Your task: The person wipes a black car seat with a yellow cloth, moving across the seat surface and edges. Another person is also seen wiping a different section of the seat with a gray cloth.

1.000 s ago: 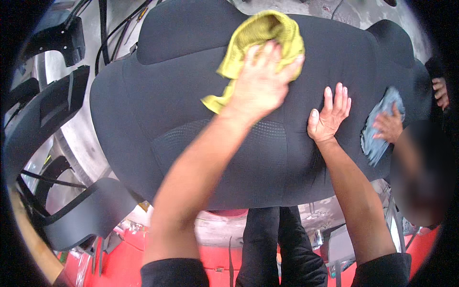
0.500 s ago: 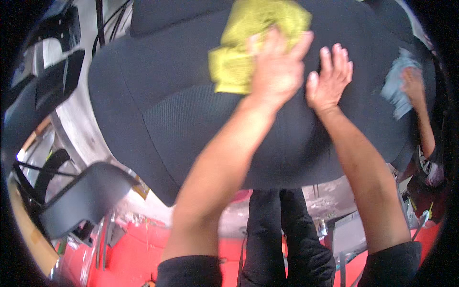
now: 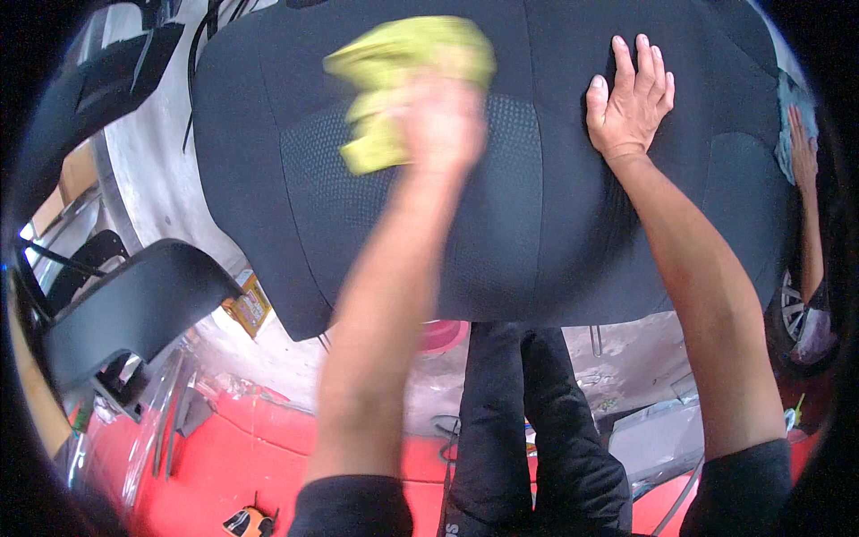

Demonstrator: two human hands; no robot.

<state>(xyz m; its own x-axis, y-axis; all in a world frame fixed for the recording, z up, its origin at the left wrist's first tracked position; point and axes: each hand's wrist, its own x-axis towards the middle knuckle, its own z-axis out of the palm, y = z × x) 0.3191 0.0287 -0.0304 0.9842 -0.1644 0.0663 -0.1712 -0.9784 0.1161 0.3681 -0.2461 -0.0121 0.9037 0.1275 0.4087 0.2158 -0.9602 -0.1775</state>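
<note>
A wide black fabric car seat (image 3: 546,242), with textured panels and stitched seams, lies in front of me. My left hand (image 3: 443,121), smeared by motion, presses a crumpled yellow-green cloth (image 3: 380,143) against the left half of the seat. My right hand (image 3: 631,107) rests on the fabric to the right, fingers stretched out and thumb apart, holding nothing. At the seat's far right end, another person's hand (image 3: 803,148) lies on a light blue cloth (image 3: 786,112).
Black plastic trim pieces (image 3: 143,300) stand at the left, near a small yellow box (image 3: 251,304). An orange-and-black tool (image 3: 249,521) lies on the red floor covering (image 3: 242,456). A pink round thing (image 3: 443,335) shows under the seat. A wheel (image 3: 791,304) is at the right.
My left hand and the yellow-green cloth have moved left across the seat. My right hand stays flat on the fabric. The other person's hand and blue cloth appear farther right.
</note>
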